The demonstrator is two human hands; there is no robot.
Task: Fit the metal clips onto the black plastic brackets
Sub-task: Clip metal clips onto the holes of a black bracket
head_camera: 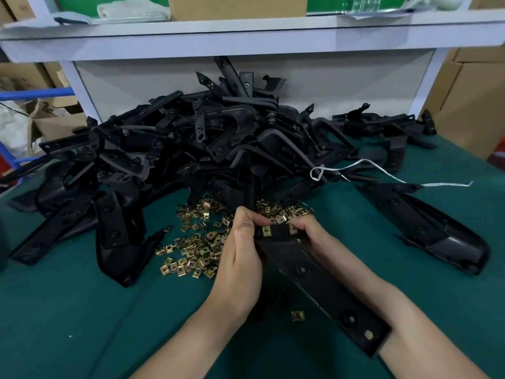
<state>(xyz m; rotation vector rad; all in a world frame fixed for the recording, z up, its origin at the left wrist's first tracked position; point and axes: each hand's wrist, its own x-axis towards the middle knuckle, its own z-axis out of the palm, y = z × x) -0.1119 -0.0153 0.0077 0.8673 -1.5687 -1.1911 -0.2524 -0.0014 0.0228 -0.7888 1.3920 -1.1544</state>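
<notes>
Currently both hands closed on black bracket [306, 272] held above green desk [82, 310]: left hand [240, 250] pinching clip [266, 231] onto far end, right hand [314, 233] steadying. Risk: skewed clip jams or slips into loose clips [191, 253].

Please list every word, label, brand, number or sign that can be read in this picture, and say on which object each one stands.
None can be read. The cardboard box on the shelf, the green panels, the side cartons and the black brackets show no legible print.
</notes>
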